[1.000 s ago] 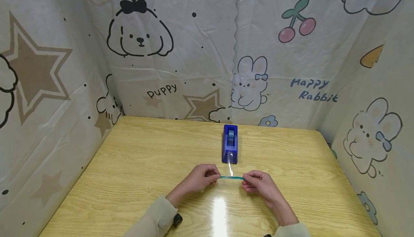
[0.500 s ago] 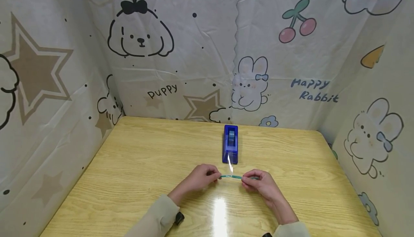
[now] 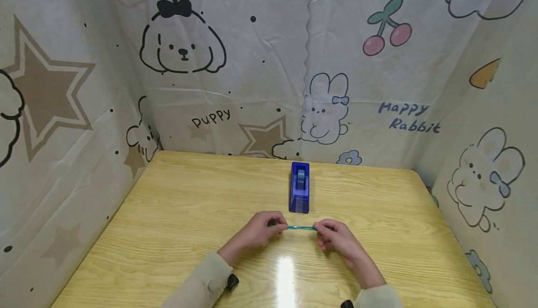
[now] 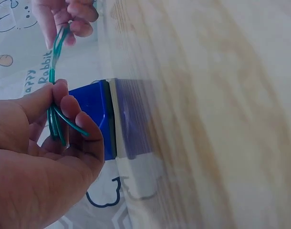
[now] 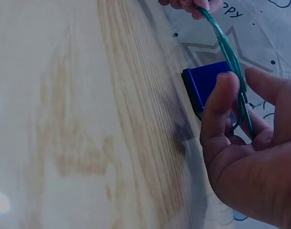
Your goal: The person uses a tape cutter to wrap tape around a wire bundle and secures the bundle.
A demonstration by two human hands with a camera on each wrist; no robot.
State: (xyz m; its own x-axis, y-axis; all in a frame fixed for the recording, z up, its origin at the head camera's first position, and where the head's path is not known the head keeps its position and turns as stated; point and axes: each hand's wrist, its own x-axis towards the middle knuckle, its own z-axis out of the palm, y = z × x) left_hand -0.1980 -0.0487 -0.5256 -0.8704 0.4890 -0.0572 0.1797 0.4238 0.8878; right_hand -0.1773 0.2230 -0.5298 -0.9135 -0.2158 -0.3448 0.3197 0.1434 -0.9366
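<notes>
A bundle of thin green wires (image 3: 300, 227) is stretched level between the two hands, over the table. My left hand (image 3: 264, 228) pinches its left end between thumb and fingers, and loose wire ends (image 4: 64, 121) stick out past the grip in the left wrist view. On the other end, my right hand (image 3: 339, 240) holds the wires between thumb and forefinger, with ends running down into the palm in the right wrist view. Shiny clear tape (image 4: 55, 59) lies around the middle of the bundle. Just beyond the hands stands a blue tape dispenser (image 3: 299, 200) with a roll in it.
The light wooden table (image 3: 201, 186) runs back to a printed cloth (image 3: 252, 74) that hangs behind it and on both sides. Light sleeves (image 3: 201, 282) cover the forearms, with a black device (image 3: 232, 282) at the left wrist.
The strip of tape that ran from the dispenser to the wires no longer spans between them. Both hands stay almost in place, with the bundle slightly farther back.
</notes>
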